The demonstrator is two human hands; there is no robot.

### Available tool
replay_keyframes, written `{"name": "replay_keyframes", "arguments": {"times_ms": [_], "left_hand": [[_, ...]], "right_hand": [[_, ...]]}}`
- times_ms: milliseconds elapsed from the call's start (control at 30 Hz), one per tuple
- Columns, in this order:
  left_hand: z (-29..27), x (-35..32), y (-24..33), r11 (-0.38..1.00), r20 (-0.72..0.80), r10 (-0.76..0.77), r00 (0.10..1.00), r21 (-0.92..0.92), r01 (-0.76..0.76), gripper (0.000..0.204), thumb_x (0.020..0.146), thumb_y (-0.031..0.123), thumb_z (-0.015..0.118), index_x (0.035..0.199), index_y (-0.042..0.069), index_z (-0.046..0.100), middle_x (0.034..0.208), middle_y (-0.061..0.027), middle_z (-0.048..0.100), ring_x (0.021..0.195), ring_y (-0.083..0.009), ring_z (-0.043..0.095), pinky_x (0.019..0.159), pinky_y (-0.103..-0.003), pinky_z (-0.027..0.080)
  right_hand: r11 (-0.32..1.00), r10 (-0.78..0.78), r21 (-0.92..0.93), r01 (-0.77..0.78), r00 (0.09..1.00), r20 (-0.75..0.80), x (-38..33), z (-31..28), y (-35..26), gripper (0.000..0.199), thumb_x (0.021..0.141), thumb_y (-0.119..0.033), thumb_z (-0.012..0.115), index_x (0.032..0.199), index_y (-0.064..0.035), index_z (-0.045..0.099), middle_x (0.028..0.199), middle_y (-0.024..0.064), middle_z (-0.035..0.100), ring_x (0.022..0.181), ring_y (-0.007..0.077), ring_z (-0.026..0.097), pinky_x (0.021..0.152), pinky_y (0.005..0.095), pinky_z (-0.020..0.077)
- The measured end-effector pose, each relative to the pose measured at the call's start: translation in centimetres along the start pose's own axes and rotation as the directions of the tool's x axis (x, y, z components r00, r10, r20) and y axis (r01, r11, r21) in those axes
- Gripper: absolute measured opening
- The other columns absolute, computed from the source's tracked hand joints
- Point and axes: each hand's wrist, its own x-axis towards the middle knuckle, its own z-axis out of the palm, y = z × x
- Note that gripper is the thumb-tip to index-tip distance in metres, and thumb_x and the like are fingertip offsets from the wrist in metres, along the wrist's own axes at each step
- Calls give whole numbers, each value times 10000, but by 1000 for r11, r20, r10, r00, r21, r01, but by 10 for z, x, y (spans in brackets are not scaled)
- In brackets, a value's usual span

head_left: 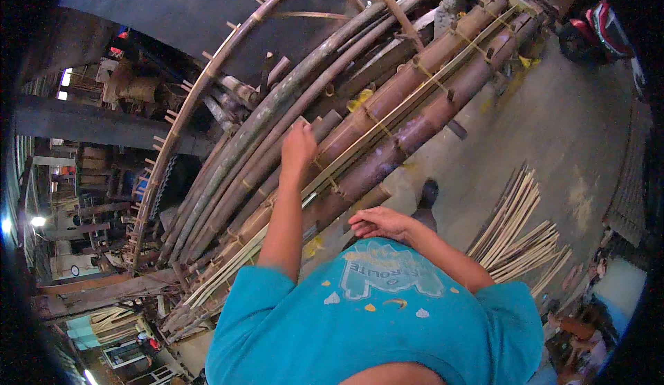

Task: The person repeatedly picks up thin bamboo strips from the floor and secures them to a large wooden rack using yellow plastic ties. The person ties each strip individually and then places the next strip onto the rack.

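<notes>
Tying of the stacked brown bamboo poles (pixel 387 101) looks partly done.
Left hand (pixel 297 146) is closing on a pale bamboo strip (pixel 360 139) at centre frame; right hand (pixel 380 222) is hovering open, empty; loose pale split slats (pixel 519 229) are waiting lower right.

The left arm stretches straight out and up from the shoulder, bare below a teal sleeve, its left hand (pixel 298 146) curled into a closed grip with knuckles upward. The right arm bends at the elbow across the chest; the right hand (pixel 379 223) lies open, fingers relaxed, pointing left.
</notes>
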Motion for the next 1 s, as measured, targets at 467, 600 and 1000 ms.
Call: {"name": "replay_keyframes", "arguments": {"times_ms": [467,600,1000], "left_hand": [[18,-115,-44,998,133,-25,991,58,17,324,889,332,523,1098,101,614,959,-203,651,914,-406,615,782,-496,476],[12,-117,-49,997,128,-55,990,-42,61,327,922,355,494,1060,88,622,942,-232,630,917,-437,590,791,-487,468],[-43,-26,-1,694,-57,-104,993,-719,32,281,983,198,444,872,7,617,715,-17,590,664,-122,587,638,-273,473]], "right_hand": [[-358,-842,-880,-312,515,160,139,87,-128,363,955,-313,432,952,-17,643,948,149,633,903,291,561,893,506,378],[587,-493,-696,413,865,98,113,105,-161,370,965,-313,438,953,-7,645,882,112,645,848,186,568,820,340,442],[119,-605,-898,423,748,273,35,40,2,347,909,-296,532,699,-26,588,671,176,563,681,359,556,619,457,421]]}}
